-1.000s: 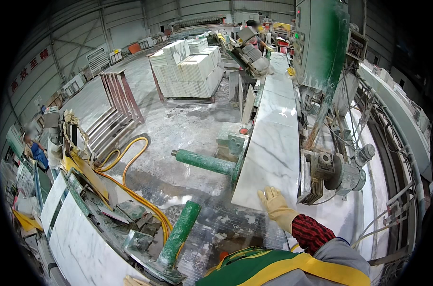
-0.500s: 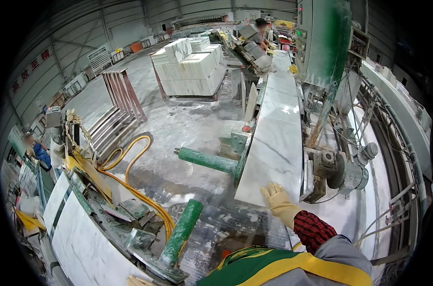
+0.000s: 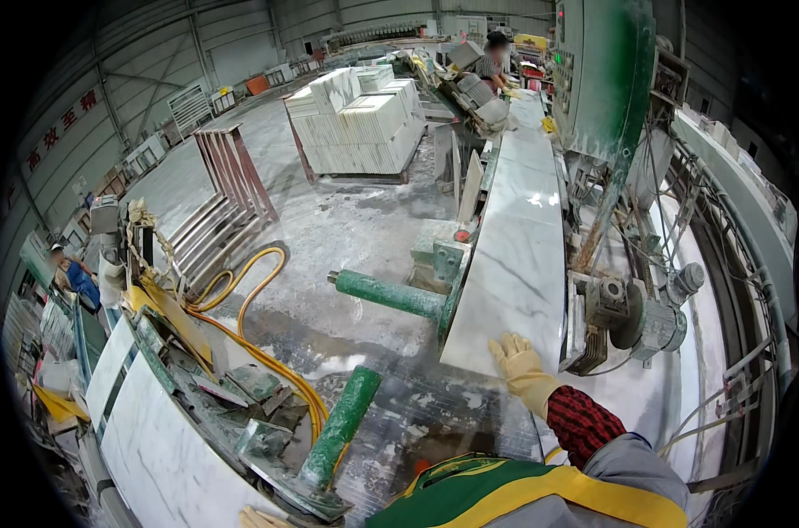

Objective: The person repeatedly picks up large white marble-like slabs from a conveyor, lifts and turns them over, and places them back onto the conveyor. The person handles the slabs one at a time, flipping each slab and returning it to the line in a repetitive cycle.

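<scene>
My right hand (image 3: 522, 371), in a cream rubber glove, lies open on the near end of a long white marble slab (image 3: 514, 238) with grey veins. Its fingers are spread and pressed flat near the right corner. The slab rests on a machine bed running away from me. At the bottom edge, only part of my left hand (image 3: 263, 518) shows, also gloved. Its visible fingers lie open against the near end of another white marble slab (image 3: 166, 440) on the left; the rest is cut off by the frame.
Green roller posts (image 3: 391, 295) jut between the two machine lines. A yellow hose (image 3: 281, 370) loops over the wet floor. Beyond stand a metal rack (image 3: 232, 172) and stacked white slabs (image 3: 364, 132). Motors (image 3: 659, 326) and a green control cabinet (image 3: 597, 79) line the right. Two other people work farther off.
My view has turned slightly, so the scene sits a little farther right. Both my hands stay at their slabs. The person at the far end of the right line has shifted posture.
</scene>
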{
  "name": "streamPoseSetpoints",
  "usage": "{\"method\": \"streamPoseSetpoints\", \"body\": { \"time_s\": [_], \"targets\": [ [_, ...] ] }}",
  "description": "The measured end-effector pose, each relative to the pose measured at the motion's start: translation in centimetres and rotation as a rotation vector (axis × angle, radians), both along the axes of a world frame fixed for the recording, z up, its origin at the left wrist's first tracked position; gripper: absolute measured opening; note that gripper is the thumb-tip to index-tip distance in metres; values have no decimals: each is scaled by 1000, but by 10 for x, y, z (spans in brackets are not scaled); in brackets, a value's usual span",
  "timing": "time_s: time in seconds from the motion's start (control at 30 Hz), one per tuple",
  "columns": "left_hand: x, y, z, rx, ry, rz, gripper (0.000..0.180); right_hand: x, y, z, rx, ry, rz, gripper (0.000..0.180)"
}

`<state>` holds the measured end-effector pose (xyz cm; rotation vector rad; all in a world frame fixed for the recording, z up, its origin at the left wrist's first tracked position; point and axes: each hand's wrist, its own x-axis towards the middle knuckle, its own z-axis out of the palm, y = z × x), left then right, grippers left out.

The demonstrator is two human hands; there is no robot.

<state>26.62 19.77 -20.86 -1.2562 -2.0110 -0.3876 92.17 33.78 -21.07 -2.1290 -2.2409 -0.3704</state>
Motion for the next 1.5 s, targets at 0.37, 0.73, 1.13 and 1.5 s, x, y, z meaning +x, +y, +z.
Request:
{"method": "streamPoseSetpoints", "body": {
  "time_s": [0.37,0.73,1.13,1.5],
  "targets": [
    [-11,-19,-23,-64,-52,0,37,3,7,-3,-114,57,-53,80],
    [13,-9,-9,-61,-151,1,36,15,3,-8,12,84,-45,74],
    [11,-3,-8,12,-3,-20,33,13,-1,9,249,146,21,55],
    [24,-11,9,-76,11,26,30,21,-7,4,233,177,-13,54]
  ]
}}
